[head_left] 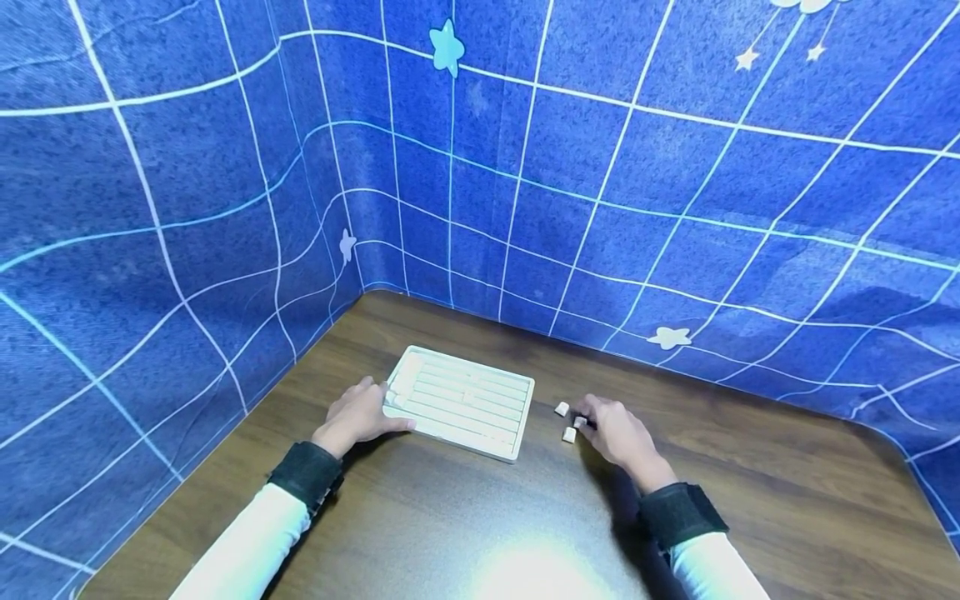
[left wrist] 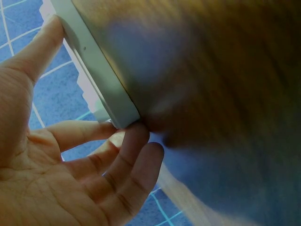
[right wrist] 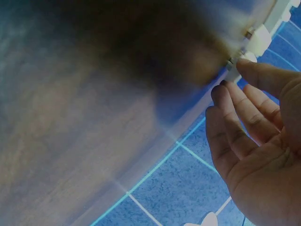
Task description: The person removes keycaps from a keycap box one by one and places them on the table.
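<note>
A shallow white tray point(head_left: 516, 425) with long parallel slots lies on the table. My left hand point(head_left: 358, 414) grips its left end, with the thumb along the near edge; the left wrist view shows thumb and fingers of the hand point(left wrist: 70, 160) at the tray's side wall point(left wrist: 101, 66). Right of the tray, my right hand point(head_left: 621, 435) pinches a small white block point(head_left: 580, 422). Two similar blocks point(head_left: 562, 409) point(head_left: 569, 435) lie beside its fingertips. In the right wrist view, the right hand's point(right wrist: 263, 136) thumb tip touches a white block point(right wrist: 245, 58).
Some small white pieces point(head_left: 396, 399) are at the tray's left end, and a few pale pieces sit among its slots. The brown wooden table point(head_left: 420, 508) meets a blue curtain point(head_left: 480, 183) with grid lines and stars at its back and left.
</note>
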The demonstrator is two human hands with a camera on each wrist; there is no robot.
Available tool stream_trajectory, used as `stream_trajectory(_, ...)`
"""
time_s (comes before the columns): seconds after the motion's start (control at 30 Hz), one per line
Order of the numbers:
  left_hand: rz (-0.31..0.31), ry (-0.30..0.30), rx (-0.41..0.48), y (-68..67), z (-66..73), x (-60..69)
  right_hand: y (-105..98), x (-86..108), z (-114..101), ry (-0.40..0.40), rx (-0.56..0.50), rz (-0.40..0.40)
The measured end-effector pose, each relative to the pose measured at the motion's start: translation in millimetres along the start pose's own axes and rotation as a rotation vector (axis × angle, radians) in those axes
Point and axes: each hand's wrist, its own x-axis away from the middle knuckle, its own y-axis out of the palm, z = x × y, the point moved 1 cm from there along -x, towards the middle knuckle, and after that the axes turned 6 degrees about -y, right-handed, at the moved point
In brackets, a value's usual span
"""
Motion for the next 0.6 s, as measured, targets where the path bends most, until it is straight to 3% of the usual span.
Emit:
stream_trajectory(0.3,-0.009,-0.011,-0.002,-0.3,0.4,0.5,-9,-3.7,0,-0.097,0.002,0.053)
stream_trajectory(0.6,-0.016,-0.008,-0.006,-0.2,0.8,0.0,-9,-18.2,-20,-0.137,0.029,0.108)
